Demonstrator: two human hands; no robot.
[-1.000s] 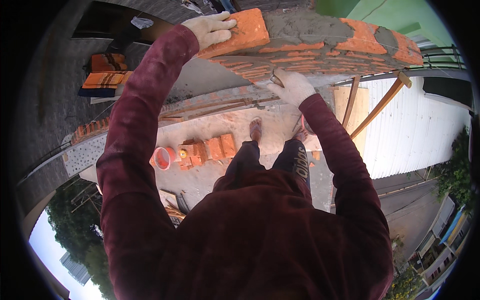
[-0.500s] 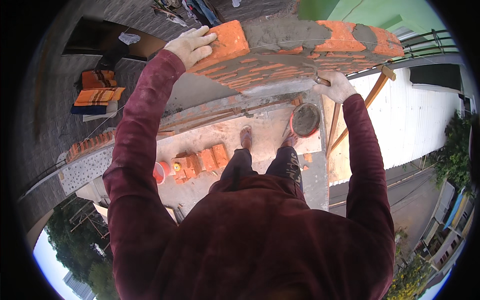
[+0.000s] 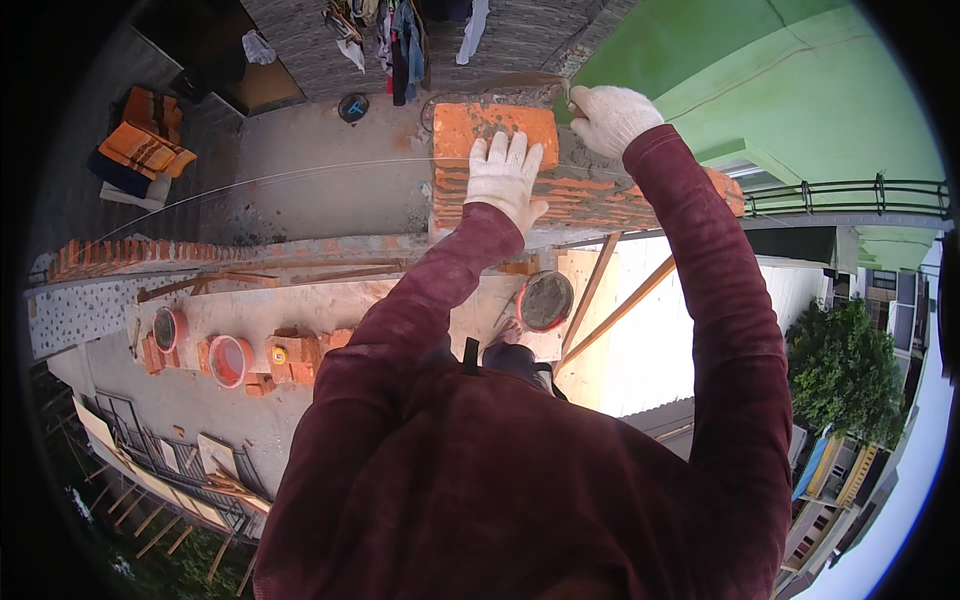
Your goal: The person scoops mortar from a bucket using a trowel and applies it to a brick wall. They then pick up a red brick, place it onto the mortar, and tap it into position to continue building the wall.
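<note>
An orange brick (image 3: 492, 118) lies at the left end of a curved brick wall (image 3: 590, 205), grey mortar smeared on its top. My left hand (image 3: 505, 178), in a white knit glove, rests on the brick's near edge with its fingers spread. To the right, my right hand (image 3: 615, 120), gloved too, is closed around a trowel (image 3: 574, 106) above the far side of the wall. Only a small part of the trowel shows; its blade is hidden. A thin string (image 3: 300, 174) runs along the wall at brick height.
Below the wall stands a red-rimmed bucket of mortar (image 3: 547, 300), beside wooden props (image 3: 590, 295). Lower left are a red bucket (image 3: 231, 361) and stacked bricks (image 3: 305, 368) bearing a yellow tape measure (image 3: 279, 354). Clothes (image 3: 405, 45) hang beyond; a green wall (image 3: 740, 70) rises at right.
The view has swung. My left hand went from holding the brick's left end to lying flat on its near edge. My right hand moved with the trowel from the near face to the far side.
</note>
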